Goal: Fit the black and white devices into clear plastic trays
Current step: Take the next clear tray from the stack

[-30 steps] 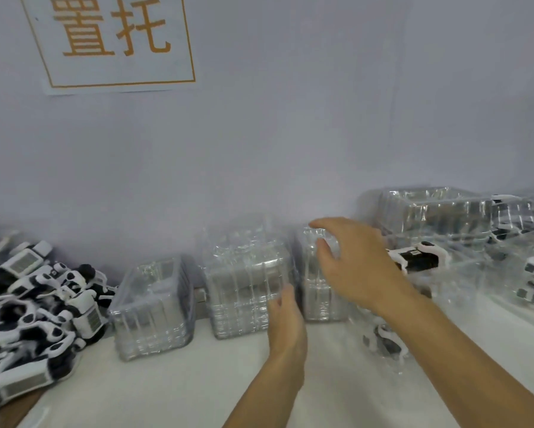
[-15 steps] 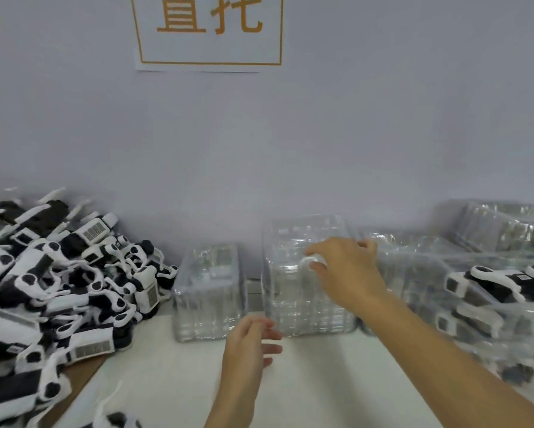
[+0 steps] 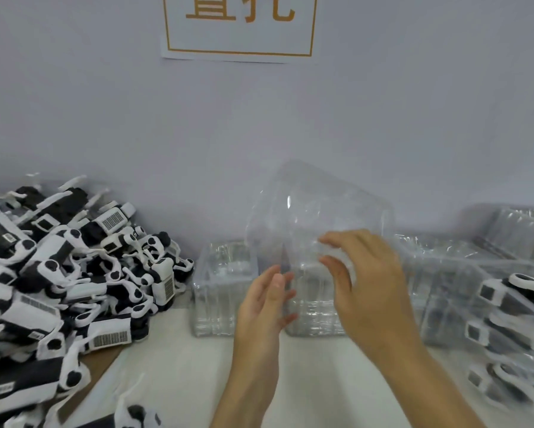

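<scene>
We are gripping a tilted clear tray (image 3: 318, 211) with our right hand (image 3: 367, 282); our left hand (image 3: 265, 301) is reaching, fingers relaxed, toward its near-left edge.

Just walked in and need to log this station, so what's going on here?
A person is packing black and white devices into clear plastic trays. The right hand pinches one clear tray, lifted and tilted above the middle stack of trays. The left hand is open just beside it, fingers at the tray's lower edge. A pile of loose devices lies to the left, and trays already holding devices sit to the right. No device is in hand yet.
</scene>
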Demonstrator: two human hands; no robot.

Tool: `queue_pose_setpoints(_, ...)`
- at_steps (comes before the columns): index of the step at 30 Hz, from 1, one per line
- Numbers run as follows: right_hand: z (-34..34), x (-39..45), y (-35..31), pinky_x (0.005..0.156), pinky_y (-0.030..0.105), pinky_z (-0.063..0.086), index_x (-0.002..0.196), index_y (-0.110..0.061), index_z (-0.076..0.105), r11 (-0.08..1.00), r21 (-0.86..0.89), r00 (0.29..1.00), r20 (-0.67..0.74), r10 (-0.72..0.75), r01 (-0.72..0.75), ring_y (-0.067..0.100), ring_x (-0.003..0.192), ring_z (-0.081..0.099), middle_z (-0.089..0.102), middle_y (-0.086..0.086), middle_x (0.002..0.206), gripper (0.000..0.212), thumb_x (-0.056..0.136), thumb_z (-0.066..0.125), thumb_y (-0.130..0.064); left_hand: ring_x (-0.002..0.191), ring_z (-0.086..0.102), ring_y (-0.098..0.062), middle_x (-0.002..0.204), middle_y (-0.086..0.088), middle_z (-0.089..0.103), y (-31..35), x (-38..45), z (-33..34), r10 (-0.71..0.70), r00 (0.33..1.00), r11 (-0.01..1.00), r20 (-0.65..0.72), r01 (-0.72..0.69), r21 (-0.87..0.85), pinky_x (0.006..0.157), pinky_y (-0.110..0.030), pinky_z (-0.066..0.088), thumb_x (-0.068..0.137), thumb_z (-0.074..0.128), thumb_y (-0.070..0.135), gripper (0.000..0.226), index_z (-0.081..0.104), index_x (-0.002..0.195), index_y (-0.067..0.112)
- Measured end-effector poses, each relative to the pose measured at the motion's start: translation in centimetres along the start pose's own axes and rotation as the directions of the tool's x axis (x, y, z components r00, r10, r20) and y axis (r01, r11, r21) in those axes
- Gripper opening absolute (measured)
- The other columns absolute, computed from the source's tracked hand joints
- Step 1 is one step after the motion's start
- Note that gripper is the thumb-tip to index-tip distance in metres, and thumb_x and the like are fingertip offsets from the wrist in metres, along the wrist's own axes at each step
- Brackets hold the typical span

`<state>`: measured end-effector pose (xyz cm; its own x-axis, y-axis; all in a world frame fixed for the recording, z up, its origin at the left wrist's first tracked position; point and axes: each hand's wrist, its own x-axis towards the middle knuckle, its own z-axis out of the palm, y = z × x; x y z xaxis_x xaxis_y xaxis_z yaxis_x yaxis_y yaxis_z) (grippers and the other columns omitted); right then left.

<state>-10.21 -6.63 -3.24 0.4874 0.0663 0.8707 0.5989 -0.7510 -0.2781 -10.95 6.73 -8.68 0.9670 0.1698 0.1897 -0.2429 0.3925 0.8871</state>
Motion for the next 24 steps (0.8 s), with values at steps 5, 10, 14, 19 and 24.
queue_pose_setpoints(5, 1.3, -4.9, -1.0, 0.084, 0.031, 0.046, 0.110, -0.026, 0.066, 0.988, 0.149, 0.996, -0.060, 0.060, -0.051, 0.014, 0.096, 0.060, 0.061, -0.014, 0.103, 0.024, 0.090, 0.062, -0.013, 0.086, 0.065, -0.023, 0.092, -0.012, 0.069, 0.2, 0.1, -0.3, 0.020, 1.000, 0.965, 0.020, -0.014, -0.261, 0.088, -0.042, 0.048, 0.078, 0.067, 0.029, 0.033, 0.066, 0.104, 0.008)
queue_pose_setpoints(10, 1.4, -5.6, -0.4, 0.083, 0.028, 0.046, 0.108, -0.022, 0.068, 0.979, 0.189, 0.991, -0.091, 0.095, -0.076, 0.017, 0.095, 0.062, 0.062, -0.012, 0.101, 0.022, 0.089, 0.063, -0.012, 0.075, 0.066, -0.020, 0.080, -0.014, 0.070, -0.2, 0.3, -0.7, 0.036, 0.999, 0.954, -0.007, -0.037, -0.298, 0.080, -0.030, 0.056, 0.076, 0.068, 0.013, 0.004, 0.070, 0.073, 0.012)
queue_pose_setpoints(14, 1.4, -6.0, -0.3, 0.083, 0.025, 0.046, 0.108, -0.022, 0.069, 0.976, 0.207, 0.991, -0.099, 0.087, -0.065, 0.014, 0.094, 0.061, 0.062, -0.011, 0.100, 0.022, 0.089, 0.064, -0.012, 0.067, 0.067, -0.015, 0.071, -0.009, 0.070, -0.6, 0.5, -0.7, 0.037, 0.999, 0.959, -0.034, -0.045, -0.279, 0.070, -0.023, 0.058, 0.073, 0.067, 0.012, 0.014, 0.071, 0.060, 0.017)
queue_pose_setpoints(19, 1.5, -5.9, -0.8, 0.084, 0.020, 0.045, 0.106, -0.018, 0.070, 0.977, 0.206, 0.990, -0.112, 0.088, -0.064, 0.013, 0.094, 0.060, 0.064, -0.008, 0.099, 0.020, 0.088, 0.065, -0.012, 0.065, 0.066, -0.016, 0.070, -0.010, 0.068, -0.4, 0.5, -1.0, 0.027, 0.998, 0.963, -0.064, -0.043, -0.264, 0.073, -0.030, 0.049, 0.069, 0.069, 0.012, 0.008, 0.062, 0.071, 0.008)
queue_pose_setpoints(24, 0.5, -5.1, -1.2, 0.083, 0.013, 0.044, 0.105, -0.024, 0.070, 0.947, 0.289, 0.983, -0.067, 0.168, -0.142, 0.002, 0.095, 0.061, 0.064, -0.017, 0.099, 0.020, 0.086, 0.068, -0.018, 0.070, 0.068, -0.016, 0.077, -0.007, 0.071, 0.4, 0.3, -0.8, 0.064, 0.998, 0.980, 0.026, -0.058, -0.189, 0.069, -0.025, 0.052, 0.069, 0.080, 0.029, 0.013, 0.072, 0.073, 0.019)
